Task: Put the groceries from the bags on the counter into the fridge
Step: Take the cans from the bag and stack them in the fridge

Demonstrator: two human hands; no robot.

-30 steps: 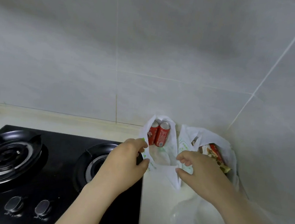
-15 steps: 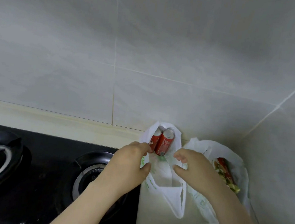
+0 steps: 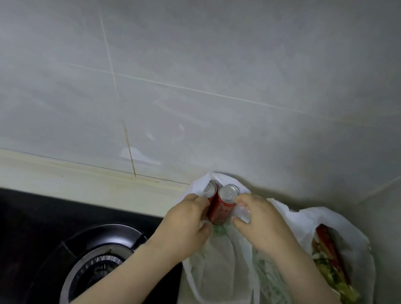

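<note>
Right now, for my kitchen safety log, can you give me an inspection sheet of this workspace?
Surface: cream counter along the wall.
Job's things: two red drink cans side by side in a white plastic bag; second bag holds a red-and-green packet.
Clutter: nothing seen.
Grippers: left hand and right hand each pinch that bag's rim beside the cans.
Cables: nothing seen.
Surroundings: black gas hob with burner; grey tiled wall.
</note>
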